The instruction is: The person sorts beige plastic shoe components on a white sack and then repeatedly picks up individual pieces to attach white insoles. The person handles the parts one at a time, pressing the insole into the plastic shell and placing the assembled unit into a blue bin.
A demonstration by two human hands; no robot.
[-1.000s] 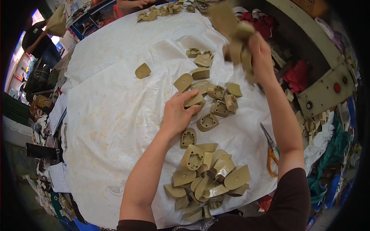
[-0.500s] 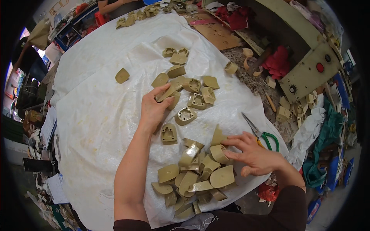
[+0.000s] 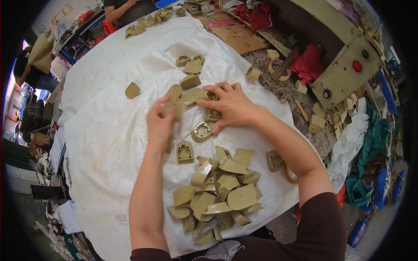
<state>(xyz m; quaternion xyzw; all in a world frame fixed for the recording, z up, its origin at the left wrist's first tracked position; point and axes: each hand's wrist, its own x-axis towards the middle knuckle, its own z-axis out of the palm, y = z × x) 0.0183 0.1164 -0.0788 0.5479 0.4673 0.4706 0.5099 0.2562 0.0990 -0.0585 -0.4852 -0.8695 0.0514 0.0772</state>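
Observation:
Olive-coloured moulded shoe heels lie on a white sheet (image 3: pixel 104 143). My left hand (image 3: pixel 159 124) is closed, blurred by motion, with its fingertips on a smeared shoe heel (image 3: pixel 179 109). My right hand (image 3: pixel 235 106) lies with fingers spread over a few heels in the middle group and partly hides them; its fingertips reach a flat-topped heel (image 3: pixel 194 96). Just below its thumb rests a heel with its hollow side up (image 3: pixel 202 132). Another hollow-side-up heel (image 3: pixel 185 152) sits nearer to me. Close to my body is a heaped pile of heels (image 3: pixel 209 204).
More heels (image 3: pixel 148 24) lie at the sheet's far edge, near another person's arm (image 3: pixel 119 11). A grey-green machine (image 3: pixel 344 78) with a red button stands on the right. A wooden-handled tool (image 3: pixel 301 111) lies beside the sheet. One heel (image 3: pixel 274 161) sits by my right forearm.
My right hand has moved from the near pile up and left to the middle group. My left hand has shifted slightly with a heel. The green-handled scissors are now mostly covered by my right arm.

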